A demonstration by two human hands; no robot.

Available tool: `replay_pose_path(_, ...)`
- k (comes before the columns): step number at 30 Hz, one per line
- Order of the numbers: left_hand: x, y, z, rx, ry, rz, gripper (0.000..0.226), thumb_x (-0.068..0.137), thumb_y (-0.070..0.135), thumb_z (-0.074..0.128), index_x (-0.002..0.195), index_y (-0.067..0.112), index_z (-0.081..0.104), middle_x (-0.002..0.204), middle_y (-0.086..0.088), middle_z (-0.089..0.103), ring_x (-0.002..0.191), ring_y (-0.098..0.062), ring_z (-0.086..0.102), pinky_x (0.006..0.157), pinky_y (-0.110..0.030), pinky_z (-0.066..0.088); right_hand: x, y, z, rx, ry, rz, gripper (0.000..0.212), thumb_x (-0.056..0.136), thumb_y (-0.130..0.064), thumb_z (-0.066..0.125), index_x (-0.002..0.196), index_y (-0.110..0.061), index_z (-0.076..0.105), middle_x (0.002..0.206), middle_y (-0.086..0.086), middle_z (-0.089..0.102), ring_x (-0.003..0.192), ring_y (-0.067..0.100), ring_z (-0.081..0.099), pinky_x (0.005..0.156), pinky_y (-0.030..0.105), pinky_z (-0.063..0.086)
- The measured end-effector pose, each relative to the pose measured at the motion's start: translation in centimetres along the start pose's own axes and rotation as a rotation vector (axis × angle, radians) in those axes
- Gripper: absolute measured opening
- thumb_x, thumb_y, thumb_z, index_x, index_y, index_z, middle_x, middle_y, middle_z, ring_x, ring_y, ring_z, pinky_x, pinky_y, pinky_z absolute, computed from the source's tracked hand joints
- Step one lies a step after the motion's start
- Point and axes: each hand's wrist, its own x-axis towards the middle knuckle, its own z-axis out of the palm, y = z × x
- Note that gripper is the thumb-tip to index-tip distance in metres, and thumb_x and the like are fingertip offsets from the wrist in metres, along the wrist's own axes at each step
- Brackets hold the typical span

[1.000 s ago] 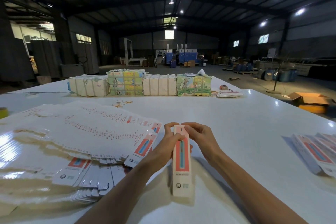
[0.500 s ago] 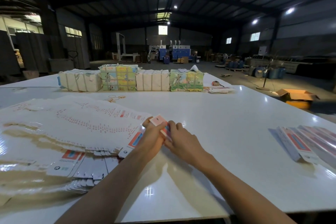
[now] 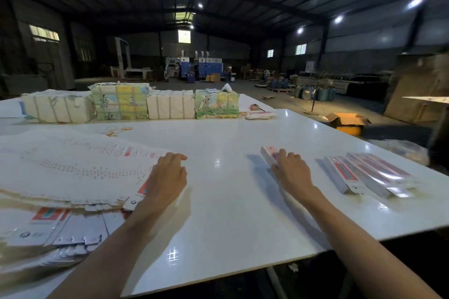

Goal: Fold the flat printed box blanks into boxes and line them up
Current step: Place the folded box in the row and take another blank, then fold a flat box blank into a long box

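Observation:
My right hand [image 3: 291, 172] holds a folded white and red box [image 3: 268, 154] low over the white table [image 3: 218, 201], a short way left of a row of several finished boxes [image 3: 369, 175]. The box's near part is hidden under the hand. My left hand [image 3: 167, 177] hovers with relaxed fingers at the right edge of a fanned stack of flat printed box blanks [image 3: 73, 167]. It holds nothing that I can see.
Bundled packs of printed paper [image 3: 121, 103] line the table's far edge, with a small stack of blanks [image 3: 260, 114] and rubber bands [image 3: 116, 130] nearby. More loose blanks [image 3: 60, 228] lie at the near left. An open cardboard carton [image 3: 347, 122] sits on the floor beyond the right edge.
Both hands were together on one box at the centre. The right hand has carried the box to the right toward the row, and the left hand has gone back to the blanks.

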Motion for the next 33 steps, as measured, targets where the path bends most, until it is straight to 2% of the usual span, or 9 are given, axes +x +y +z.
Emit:
replay_pose_path(3,-0.1,-0.6,-0.8,0.325,0.007,0.009,0.035,0.103,0.023,0.053,0.136,0.022,0.063,0.139,-0.003,0.059,0.130,-0.027,0.050,0.107,-0.045,0.038,0.8,4.5,0.6,-0.182,-0.014,0.064,0.038,0.110,-0.023,0.049,0.144,-0.006,0.051,0.143,0.015,0.059,0.131,0.031,0.052,0.106,0.038,0.044)
replay_pose_path(8,-0.4,-1.5,-1.7,0.607,-0.065,-0.140,0.034,0.104,0.036,0.048,0.130,0.019,0.063,0.132,-0.007,0.062,0.121,-0.028,0.055,0.100,-0.043,0.042,1.1,7.9,0.4,-0.382,-0.043,0.064,0.041,0.103,-0.025,0.063,0.143,-0.017,0.056,0.144,0.008,0.050,0.138,0.028,0.043,0.117,0.041,0.037)
replay_pose_path(14,-0.6,-2.0,-2.8,0.532,-0.194,-0.224,0.028,0.105,0.034,0.046,0.122,0.018,0.061,0.129,-0.006,0.060,0.121,-0.027,0.054,0.102,-0.042,0.042,0.2,9.9,-0.2,-0.567,0.000,0.113,0.036,0.104,-0.026,0.056,0.139,-0.022,0.056,0.138,0.001,0.056,0.133,0.023,0.053,0.102,0.030,0.051)
replay_pose_path(19,0.0,-2.6,-4.5,0.518,-0.197,-0.296,0.049,0.107,0.051,0.045,0.134,0.013,0.057,0.140,-0.012,0.054,0.130,-0.032,0.048,0.107,-0.043,0.041,-0.1,11.3,0.0,-0.629,0.089,0.148,0.039,0.101,-0.034,0.058,0.139,-0.023,0.056,0.135,0.000,0.055,0.131,0.021,0.053,0.105,0.032,0.049)
replay_pose_path(22,0.4,-3.3,-5.2,0.494,-0.248,-0.318,0.061,0.103,0.062,0.049,0.134,0.011,0.055,0.139,-0.014,0.053,0.129,-0.033,0.047,0.105,-0.041,0.042,0.3,8.5,0.2,-0.557,0.081,0.088,0.047,0.102,-0.037,0.058,0.145,-0.021,0.048,0.147,0.004,0.045,0.138,0.024,0.046,0.111,0.038,0.043)
replay_pose_path(26,0.9,-3.8,-5.6,0.466,-0.276,-0.322,0.059,0.096,0.060,0.065,0.127,0.011,0.056,0.132,-0.014,0.057,0.120,-0.030,0.054,0.095,-0.036,0.047,1.4,1.3,0.9,-0.246,0.154,-0.145,0.036,0.105,-0.022,0.052,0.140,-0.013,0.057,0.147,0.010,0.050,0.133,0.030,0.049,0.104,0.042,0.045)
replay_pose_path(29,1.5,-4.7,-6.3,0.389,-0.307,-0.359,0.058,0.090,0.061,0.074,0.115,0.011,0.057,0.123,-0.013,0.064,0.106,-0.028,0.061,0.085,-0.035,0.051,1.3,-5.3,1.4,-0.027,0.164,-0.350,0.033,0.106,-0.022,0.053,0.137,-0.013,0.061,0.143,0.008,0.054,0.128,0.030,0.053,0.099,0.043,0.049)
replay_pose_path(31,1.7,-5.3,-6.7,0.314,-0.335,-0.392,0.070,0.086,0.059,0.079,0.125,0.009,0.053,0.126,-0.014,0.065,0.102,-0.025,0.063,0.077,-0.032,0.049,1.1,-9.4,1.6,0.065,0.173,-0.469,0.031,0.106,-0.025,0.054,0.134,-0.014,0.062,0.138,0.006,0.057,0.125,0.028,0.055,0.096,0.041,0.050)
replay_pose_path(33,1.7,-5.7,-7.1,0.143,-0.339,-0.445,0.099,0.084,0.053,0.084,0.152,0.001,0.033,0.130,-0.012,0.064,0.093,-0.019,0.067,0.066,-0.024,0.049,0.5,-12.6,1.9,0.148,0.171,-0.552,0.026,0.106,-0.024,0.053,0.128,-0.014,0.065,0.131,0.004,0.060,0.119,0.027,0.057,0.090,0.040,0.051)
